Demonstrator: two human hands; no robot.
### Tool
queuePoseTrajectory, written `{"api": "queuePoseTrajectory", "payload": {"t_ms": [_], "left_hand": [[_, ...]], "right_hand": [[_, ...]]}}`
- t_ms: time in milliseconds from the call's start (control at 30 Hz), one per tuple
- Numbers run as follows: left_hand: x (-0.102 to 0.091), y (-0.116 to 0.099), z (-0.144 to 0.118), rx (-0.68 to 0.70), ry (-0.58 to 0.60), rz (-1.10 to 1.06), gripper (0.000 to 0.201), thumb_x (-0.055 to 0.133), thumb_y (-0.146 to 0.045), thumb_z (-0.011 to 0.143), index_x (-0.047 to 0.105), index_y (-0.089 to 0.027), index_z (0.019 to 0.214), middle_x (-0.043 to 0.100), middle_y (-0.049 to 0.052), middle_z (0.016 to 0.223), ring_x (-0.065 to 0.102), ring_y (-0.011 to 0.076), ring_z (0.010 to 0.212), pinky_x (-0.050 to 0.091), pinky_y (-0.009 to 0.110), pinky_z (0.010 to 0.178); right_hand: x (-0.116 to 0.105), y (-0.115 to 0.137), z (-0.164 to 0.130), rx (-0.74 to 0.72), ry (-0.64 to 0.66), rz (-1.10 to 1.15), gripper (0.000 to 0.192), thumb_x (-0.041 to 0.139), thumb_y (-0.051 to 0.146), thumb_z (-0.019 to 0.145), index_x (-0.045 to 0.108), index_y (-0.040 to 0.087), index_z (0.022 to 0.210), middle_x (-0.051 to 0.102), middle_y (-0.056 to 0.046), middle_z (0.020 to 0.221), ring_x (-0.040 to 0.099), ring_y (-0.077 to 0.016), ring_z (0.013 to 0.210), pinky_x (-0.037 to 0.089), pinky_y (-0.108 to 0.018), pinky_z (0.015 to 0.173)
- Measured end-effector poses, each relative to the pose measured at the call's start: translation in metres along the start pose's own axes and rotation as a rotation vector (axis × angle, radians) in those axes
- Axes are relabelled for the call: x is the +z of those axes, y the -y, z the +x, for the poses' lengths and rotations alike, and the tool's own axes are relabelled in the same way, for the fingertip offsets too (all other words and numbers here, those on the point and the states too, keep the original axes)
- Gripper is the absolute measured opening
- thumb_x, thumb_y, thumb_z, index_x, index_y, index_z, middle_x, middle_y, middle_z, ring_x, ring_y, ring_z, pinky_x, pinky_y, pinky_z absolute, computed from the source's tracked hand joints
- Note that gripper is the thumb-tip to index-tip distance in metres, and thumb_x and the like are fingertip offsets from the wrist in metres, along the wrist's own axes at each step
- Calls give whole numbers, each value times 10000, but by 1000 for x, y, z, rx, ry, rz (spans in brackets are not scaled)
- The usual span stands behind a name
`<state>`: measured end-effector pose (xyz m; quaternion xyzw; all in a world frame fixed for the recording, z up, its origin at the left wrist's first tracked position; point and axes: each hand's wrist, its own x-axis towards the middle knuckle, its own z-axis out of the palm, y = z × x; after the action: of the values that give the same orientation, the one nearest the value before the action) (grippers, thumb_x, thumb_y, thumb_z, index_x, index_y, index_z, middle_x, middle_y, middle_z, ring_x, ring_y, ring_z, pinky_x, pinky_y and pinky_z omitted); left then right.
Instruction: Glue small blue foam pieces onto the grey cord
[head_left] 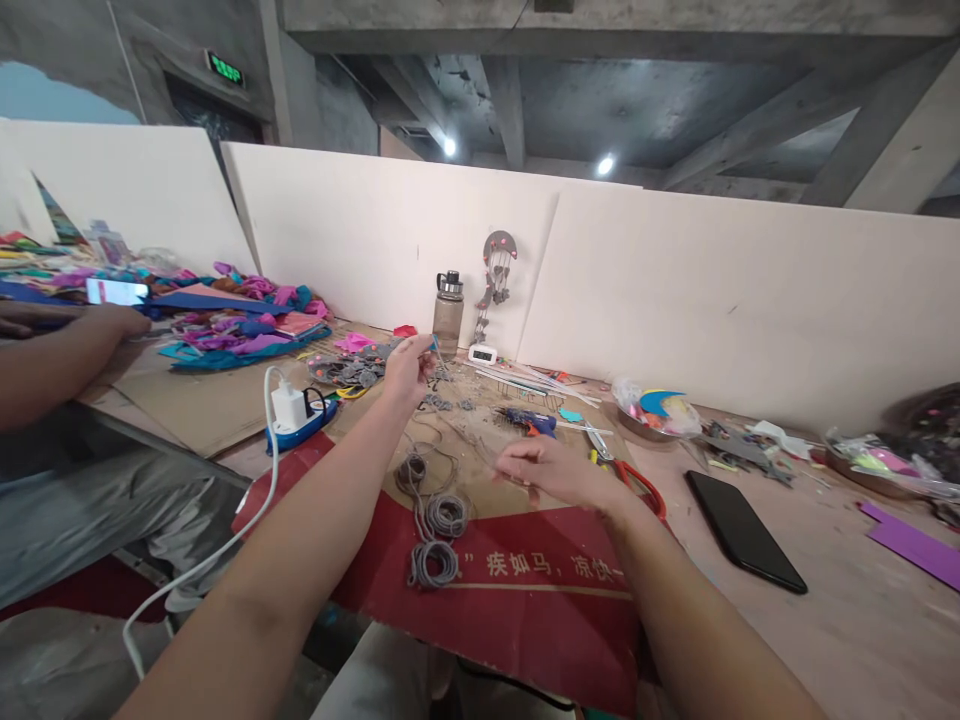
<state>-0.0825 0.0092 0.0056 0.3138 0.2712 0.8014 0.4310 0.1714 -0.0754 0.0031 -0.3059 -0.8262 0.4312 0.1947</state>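
My left hand (409, 368) is raised over the cardboard sheet (525, 590), fingers pinched narrow on a thin grey cord (437, 352) near its end. My right hand (544, 470) sits lower, at about 4 o'clock from the left, fingers loosely curled; whether it pinches the same cord I cannot tell. Grey cord coils (435, 520) lie on the cardboard at 6 o'clock from the left hand, between both forearms. Blue glue gun (529, 422) just beyond the right hand at 12 o'clock. Red-handled scissors (637, 482) touch near its wrist at 3 o'clock. Black phone (744, 530) farther out at 3 o'clock. White charger (288, 406) at 9 o'clock of the left hand. Water bottle (448, 312) at 12 o'clock against the white partition (675, 300). A co-worker's arm (60, 350) at far 9 o'clock.
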Motion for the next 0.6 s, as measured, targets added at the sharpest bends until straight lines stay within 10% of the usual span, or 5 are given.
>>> {"api": "queuePoseTrajectory", "payload": {"t_ms": [100, 400, 600], "left_hand": [[7, 5, -7, 12, 149, 66, 191, 754, -213, 605, 600, -141, 694, 513, -51, 538, 424, 31, 425, 241, 147, 367], [15, 6, -16, -43, 237, -9, 193, 774, -227, 644, 626, -143, 735, 539, -35, 553, 477, 47, 479, 328, 154, 431], [14, -18, -12, -87, 124, -424, 157, 679, -195, 797, 556, -150, 711, 575, -20, 630, 471, 19, 494, 396, 126, 466]], "right_hand": [[-2, -17, 7, -9, -56, -272, 396, 492, 468, 871, 674, 210, 632, 592, 8, 568, 495, -123, 526, 369, -227, 479], [-32, -61, 17, 148, -793, -572, 192, 523, 315, 818, 603, 203, 683, 635, -22, 663, 556, -164, 624, 368, -267, 584], [-24, -60, 19, 261, -513, -149, 203, 508, 380, 810, 581, 209, 727, 604, 16, 643, 502, -125, 470, 352, -238, 442]]}}
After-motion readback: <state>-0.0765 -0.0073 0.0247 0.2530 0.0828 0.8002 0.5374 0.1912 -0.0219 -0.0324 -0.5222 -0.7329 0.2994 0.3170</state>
